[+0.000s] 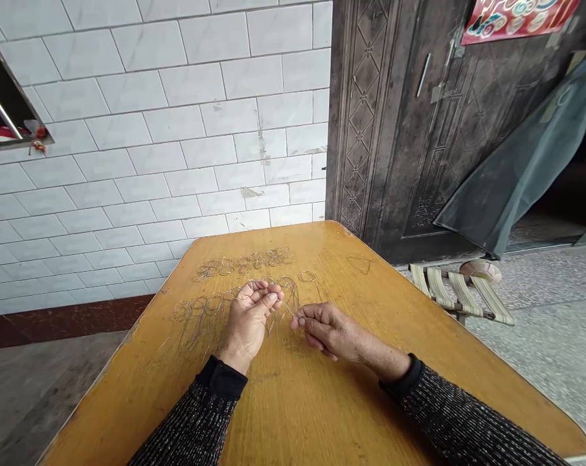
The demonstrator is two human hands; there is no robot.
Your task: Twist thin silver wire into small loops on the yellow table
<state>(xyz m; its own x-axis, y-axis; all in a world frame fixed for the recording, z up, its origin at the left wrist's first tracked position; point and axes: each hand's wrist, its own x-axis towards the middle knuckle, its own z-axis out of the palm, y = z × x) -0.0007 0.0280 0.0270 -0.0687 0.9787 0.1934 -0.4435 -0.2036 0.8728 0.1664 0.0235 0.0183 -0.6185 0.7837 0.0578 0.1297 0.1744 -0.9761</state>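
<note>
A thin wire (287, 307) runs between my two hands above the middle of the wooden table (322, 401). My left hand (248, 320) pinches one part of it between thumb and fingers. The thumb and forefinger of my right hand (329, 330) are closed on the wire lower down and to the right. Behind and left of my hands lie several looped wire pieces (200, 307) with long loose tails. A second row of coiled wire shapes (244, 262) rests farther back. One round wire loop (308, 277) sits just beyond my right hand.
A bent, triangular wire (359, 264) lies near the table's right edge. White wall tiles (190, 129) and a dark carved door (399, 142) stand behind the table. On the floor to the right is a folding stool with striped straps (450, 291), near a grey curtain (511, 175).
</note>
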